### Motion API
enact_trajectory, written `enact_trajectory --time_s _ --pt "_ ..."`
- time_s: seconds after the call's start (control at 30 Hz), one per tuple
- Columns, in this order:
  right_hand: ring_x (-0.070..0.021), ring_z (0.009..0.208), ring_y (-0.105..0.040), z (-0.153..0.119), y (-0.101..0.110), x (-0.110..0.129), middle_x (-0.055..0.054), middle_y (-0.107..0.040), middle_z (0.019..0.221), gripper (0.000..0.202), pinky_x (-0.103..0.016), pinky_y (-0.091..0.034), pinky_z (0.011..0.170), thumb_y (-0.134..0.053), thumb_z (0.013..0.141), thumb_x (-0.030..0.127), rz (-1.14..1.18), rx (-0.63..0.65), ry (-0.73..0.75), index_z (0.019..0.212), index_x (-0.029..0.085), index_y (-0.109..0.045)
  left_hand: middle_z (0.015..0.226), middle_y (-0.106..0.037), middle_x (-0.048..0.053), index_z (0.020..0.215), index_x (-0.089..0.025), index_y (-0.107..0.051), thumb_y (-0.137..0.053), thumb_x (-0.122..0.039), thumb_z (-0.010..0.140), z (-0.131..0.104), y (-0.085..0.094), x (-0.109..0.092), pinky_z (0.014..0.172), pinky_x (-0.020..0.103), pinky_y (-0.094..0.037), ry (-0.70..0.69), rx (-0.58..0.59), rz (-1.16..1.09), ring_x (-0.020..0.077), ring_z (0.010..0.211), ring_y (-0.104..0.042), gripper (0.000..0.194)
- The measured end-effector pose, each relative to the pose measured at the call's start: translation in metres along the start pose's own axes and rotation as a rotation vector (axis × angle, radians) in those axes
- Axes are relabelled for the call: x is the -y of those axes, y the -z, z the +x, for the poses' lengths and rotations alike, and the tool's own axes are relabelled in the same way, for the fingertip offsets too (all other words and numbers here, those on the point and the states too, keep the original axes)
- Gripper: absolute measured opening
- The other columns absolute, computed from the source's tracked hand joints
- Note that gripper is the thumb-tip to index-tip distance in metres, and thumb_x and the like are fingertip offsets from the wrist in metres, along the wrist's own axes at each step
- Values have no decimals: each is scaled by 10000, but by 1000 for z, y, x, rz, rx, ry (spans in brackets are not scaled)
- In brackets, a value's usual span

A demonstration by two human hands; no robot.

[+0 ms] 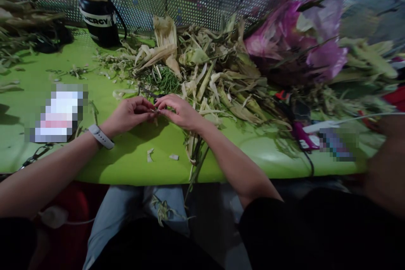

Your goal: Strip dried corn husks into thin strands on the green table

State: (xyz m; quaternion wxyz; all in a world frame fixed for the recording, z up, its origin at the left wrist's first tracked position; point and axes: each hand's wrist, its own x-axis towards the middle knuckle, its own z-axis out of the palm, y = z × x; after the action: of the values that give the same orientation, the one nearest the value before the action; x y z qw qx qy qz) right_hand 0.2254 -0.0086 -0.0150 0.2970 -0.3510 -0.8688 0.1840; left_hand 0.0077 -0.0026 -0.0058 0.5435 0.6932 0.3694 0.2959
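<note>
My left hand [134,114], with a pale band on its wrist, meets my right hand [177,110] above the green table [126,164]. Fingertips of both hands are pinched together on something small that I cannot make out. Just beyond them lies a large heap of dry corn husks [234,80], with some thin green strands [167,79] at its near left side. Two small pale scraps [174,157] rest on the table nearer to me.
A black bottle [99,19] stands at the back left, and a lit phone [60,114] lies at the left. Behind the heap to the right is a pink plastic bag [294,42]. A magenta object [303,137], a cable and another phone [337,145] lie right, beside a person's arm.
</note>
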Motion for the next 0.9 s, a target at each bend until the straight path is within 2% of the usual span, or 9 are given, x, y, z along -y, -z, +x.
enact_trajectory --time_s 0.13,0.27,0.5,0.77,0.9 --pt "-259 1124 -571 0 -1 2 -119 -679 1092 111 -494 -429 985 -497 934 266 -52 -7 14 902 208 -587 813 -750 78 909 -127 -647 -773 -383 747 0 1 0 635 252 -556 41 10 -15 150 710 -701 329" --pt "-270 1163 -545 -1 -2 5 -130 -653 1138 88 -517 -413 1004 -489 924 233 -76 -43 39 885 214 -566 777 -744 68 865 -137 -646 -780 -392 736 0 2 2 539 227 -513 147 24 -155 137 639 -684 316" --pt "-273 1201 -524 -3 0 10 -124 -628 1156 69 -528 -421 1023 -490 921 212 -128 -58 115 877 214 -542 727 -734 42 783 -148 -666 -792 -263 714 2 2 2 467 162 -426 316 -19 -360 83 581 -639 184" --pt "-294 1286 -461 -2 0 16 -130 -594 1205 75 -551 -395 1073 -503 913 202 -162 -17 112 882 213 -570 744 -742 47 828 -143 -673 -773 -206 732 1 4 0 499 189 -428 362 -23 -353 97 603 -652 152" --pt "-304 1265 -480 -3 3 20 -123 -615 1183 40 -558 -388 1062 -550 866 187 -96 2 92 857 216 -575 746 -741 42 854 -144 -667 -789 -208 711 1 5 1 498 190 -437 324 -27 -332 113 633 -672 198"
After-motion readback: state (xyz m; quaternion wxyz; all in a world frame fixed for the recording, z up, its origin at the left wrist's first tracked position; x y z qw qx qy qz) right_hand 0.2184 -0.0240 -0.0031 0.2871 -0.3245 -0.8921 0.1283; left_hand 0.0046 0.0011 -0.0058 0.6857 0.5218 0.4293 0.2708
